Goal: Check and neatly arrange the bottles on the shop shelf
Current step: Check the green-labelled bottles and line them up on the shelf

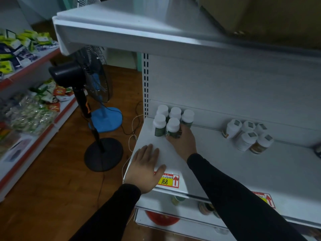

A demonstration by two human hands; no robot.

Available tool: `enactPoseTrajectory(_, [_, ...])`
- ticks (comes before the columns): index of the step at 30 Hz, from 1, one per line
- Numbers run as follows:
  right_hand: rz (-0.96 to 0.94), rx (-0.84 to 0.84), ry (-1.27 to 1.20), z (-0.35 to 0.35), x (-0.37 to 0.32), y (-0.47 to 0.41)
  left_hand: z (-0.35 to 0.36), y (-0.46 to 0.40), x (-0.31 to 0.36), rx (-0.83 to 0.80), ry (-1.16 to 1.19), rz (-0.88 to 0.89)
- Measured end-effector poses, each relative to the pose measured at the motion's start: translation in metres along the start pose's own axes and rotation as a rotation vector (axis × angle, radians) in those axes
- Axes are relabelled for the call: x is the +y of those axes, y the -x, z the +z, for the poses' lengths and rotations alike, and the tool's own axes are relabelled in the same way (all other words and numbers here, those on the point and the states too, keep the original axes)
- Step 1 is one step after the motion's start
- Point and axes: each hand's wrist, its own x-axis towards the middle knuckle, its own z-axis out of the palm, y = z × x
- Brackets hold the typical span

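Observation:
Several green-labelled bottles with white caps (159,125) stand in a tight cluster at the back left corner of the white shelf (217,162). My right hand (183,140) grips the front right bottle (172,128) of that cluster, fingers curled round its base. My left hand (145,168) lies flat, palm down, on the shelf's front left edge beside a yellow price tag (167,180) reading 168. A second group of several white-capped bottles with brown labels (247,136) stands further right on the same shelf, some of them leaning.
An upper shelf (139,30) overhangs the bottles, with a cardboard box (269,16) on top. Two pedestal fans (83,75) stand on the wooden floor at left, with cables. Shelves of packaged goods (26,105) run along the far left. Lower shelves hold jars (205,207).

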Motion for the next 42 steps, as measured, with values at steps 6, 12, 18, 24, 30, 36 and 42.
enactPoseTrajectory(6, [-0.003,-0.004,-0.007,0.002,0.002,-0.004,0.001,0.001,0.000,0.001,-0.017,0.007])
enactPoseTrajectory(12, [-0.054,-0.065,0.044,-0.010,0.006,-0.005,0.001,0.000,0.000,-0.001,-0.015,0.016])
enactPoseTrajectory(18, [-0.180,-0.092,0.251,-0.049,0.011,-0.005,0.001,0.000,0.001,-0.024,-0.021,0.017])
enactPoseTrajectory(24, [-0.222,0.048,0.312,-0.070,-0.005,-0.034,-0.001,0.000,0.002,-0.014,0.001,0.010])
enactPoseTrajectory(30, [-0.257,-0.004,0.413,-0.061,-0.022,-0.066,0.001,0.000,0.001,-0.036,-0.019,0.007])
enactPoseTrajectory(36, [-0.258,-0.008,0.522,-0.049,-0.025,-0.075,0.002,0.000,0.001,-0.018,-0.020,0.009])
enactPoseTrajectory(42, [-0.222,0.012,0.487,-0.046,-0.025,-0.076,0.003,0.000,0.001,0.003,-0.006,0.003])
